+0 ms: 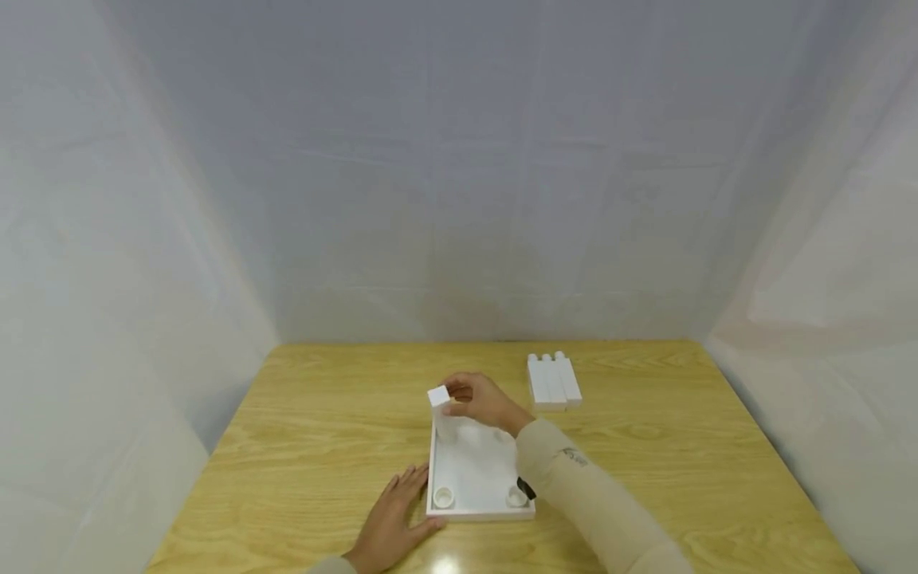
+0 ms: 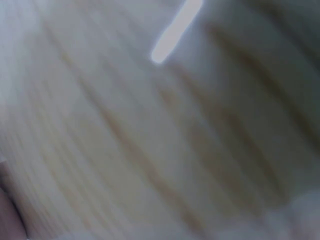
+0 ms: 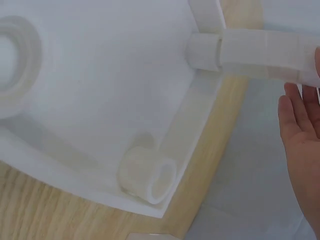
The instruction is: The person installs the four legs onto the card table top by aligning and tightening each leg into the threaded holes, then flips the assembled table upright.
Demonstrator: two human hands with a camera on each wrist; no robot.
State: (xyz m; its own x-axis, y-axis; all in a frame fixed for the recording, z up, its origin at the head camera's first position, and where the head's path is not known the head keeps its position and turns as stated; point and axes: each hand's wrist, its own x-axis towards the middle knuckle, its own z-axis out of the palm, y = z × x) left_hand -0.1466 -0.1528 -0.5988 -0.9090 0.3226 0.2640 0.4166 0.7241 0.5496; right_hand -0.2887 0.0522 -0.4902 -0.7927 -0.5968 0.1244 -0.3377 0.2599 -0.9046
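- Pale sheeting (image 1: 459, 199): hangs behind and on both sides of you.
- Worktop (image 1: 323, 422): wood-grained, carries everything.
- White tray (image 1: 481, 516): flat before you, raised rim. Looks like stiff plastic, probably light enough to slide; steady it by the outer rim.
- Three loose bars (image 1: 555, 383): lying side by side beyond the tray, to your right, knobbed ends away from you.
- Your left hand (image 1: 394, 514): on the worktop at the tray's near left corner, fingers extended along its side, holding nothing.
- Your right hand (image 1: 484, 399): thumb and fingers pinch a bar near its top.
- Held bar (image 1: 441, 416): upright at the tray's far left corner, lower end meeting a round socket; cannot tell how deep it sits. Should be light, rigid, a little slick; best taken by the flat sides, high up.
- Near sockets (image 1: 444, 498): two, bare; thin walls might chip if forced askew.
- Dark print (image 1: 574, 456) on your right sleeve (image 1: 602, 510): too small to read. No other writing made out.
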